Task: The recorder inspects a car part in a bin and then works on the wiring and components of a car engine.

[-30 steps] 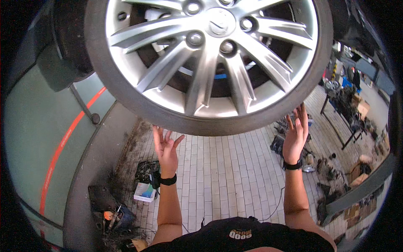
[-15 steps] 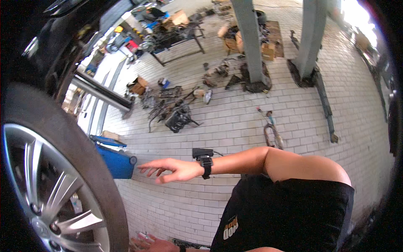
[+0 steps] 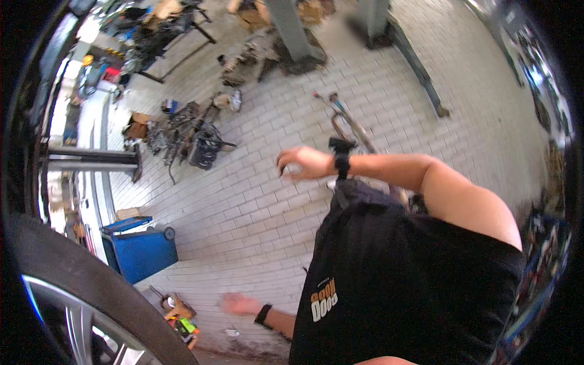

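Note:
The wheel (image 3: pixel 109 292), a silver alloy rim with a dark tyre, fills the lower left corner. My right hand (image 3: pixel 304 163) is in mid-air right of it and higher in the picture, fingers loosely curled and apart, with a black strap and small device at the wrist. My left hand (image 3: pixel 242 304) is lower, to the right of the tyre and apart from it, blurred, with fingers loosely stretched out. I see nothing held in either hand. A small pile of tools or parts with a bright green item (image 3: pixel 185 326) lies on the floor beside the tyre.
A blue wheeled bin (image 3: pixel 139 249) stands at left. Metal lift posts (image 3: pixel 292 36) and a long lift arm (image 3: pixel 417 67) are at the top. Car parts (image 3: pixel 204 146) and a long metal piece (image 3: pixel 356 131) lie on the tiled floor (image 3: pixel 255 213). A cluttered bench (image 3: pixel 152 42) is beyond.
The view has swung away from the wheel, which now sits lower left. Both hands have left the tyre's lower edge; my right hand has moved up in the picture, its fingers more curled.

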### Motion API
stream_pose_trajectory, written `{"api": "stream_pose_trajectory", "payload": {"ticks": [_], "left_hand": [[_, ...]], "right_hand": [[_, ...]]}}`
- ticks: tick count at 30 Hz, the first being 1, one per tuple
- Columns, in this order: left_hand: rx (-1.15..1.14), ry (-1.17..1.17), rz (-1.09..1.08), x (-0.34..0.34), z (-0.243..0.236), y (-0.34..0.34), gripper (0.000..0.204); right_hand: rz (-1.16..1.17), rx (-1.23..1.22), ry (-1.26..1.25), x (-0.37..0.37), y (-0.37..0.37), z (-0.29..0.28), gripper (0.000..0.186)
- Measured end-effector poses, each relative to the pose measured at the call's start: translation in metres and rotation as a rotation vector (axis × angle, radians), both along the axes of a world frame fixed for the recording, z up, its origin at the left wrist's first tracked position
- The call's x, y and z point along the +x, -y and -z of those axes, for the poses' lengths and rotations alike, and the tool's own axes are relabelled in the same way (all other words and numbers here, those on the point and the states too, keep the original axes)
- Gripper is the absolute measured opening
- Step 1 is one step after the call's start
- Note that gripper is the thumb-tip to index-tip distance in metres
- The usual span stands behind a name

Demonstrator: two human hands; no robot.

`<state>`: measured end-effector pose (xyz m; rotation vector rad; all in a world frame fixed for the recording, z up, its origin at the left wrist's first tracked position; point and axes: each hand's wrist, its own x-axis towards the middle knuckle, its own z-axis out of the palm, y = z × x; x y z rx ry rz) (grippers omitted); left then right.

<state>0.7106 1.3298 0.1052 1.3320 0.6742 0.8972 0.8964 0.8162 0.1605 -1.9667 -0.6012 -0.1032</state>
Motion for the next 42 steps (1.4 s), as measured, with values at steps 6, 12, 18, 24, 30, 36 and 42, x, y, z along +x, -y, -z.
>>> {"api": "stream_pose_trajectory", "payload": {"ticks": [6, 12, 18, 24, 30, 36, 42], "left_hand": [[-0.61, -0.653, 0.552, 0.046, 0.138, 0.092, 0.017], [-0.702, -0.86, 0.689, 0.068, 0.23, 0.126, 0.022], [-0.467, -0.922, 0.902, 0.145, 0.236, 0.203, 0.011], [-0.493, -0.978, 1.059, 0.187, 0.201, 0.295, 0.022], [-0.232, -0.96, 1.077, 0.189, 0.201, 0.36, 0.054], [-0.218, -1.222, 1.104, 0.193, 0.198, 0.429, 0.01], [-0.059, -1.264, 1.322, 0.213, 0.193, 0.539, 0.013]], "right_hand": [[0.61, -0.089, -0.15, -0.141, 0.079, 0.004, 0.015], [1.173, 0.017, -0.296, -0.292, 0.131, 0.02, 0.023], [1.684, 0.662, -0.321, -0.41, 0.168, 0.039, 0.023], [1.991, 0.573, -0.335, -0.523, 0.164, 0.135, 0.02], [2.304, 0.92, -0.458, -0.621, 0.127, 0.237, 0.018], [2.457, 1.181, -0.581, -0.665, 0.144, 0.291, 0.022], [2.368, 1.206, -0.486, -0.649, 0.22, 0.253, 0.021]]}}
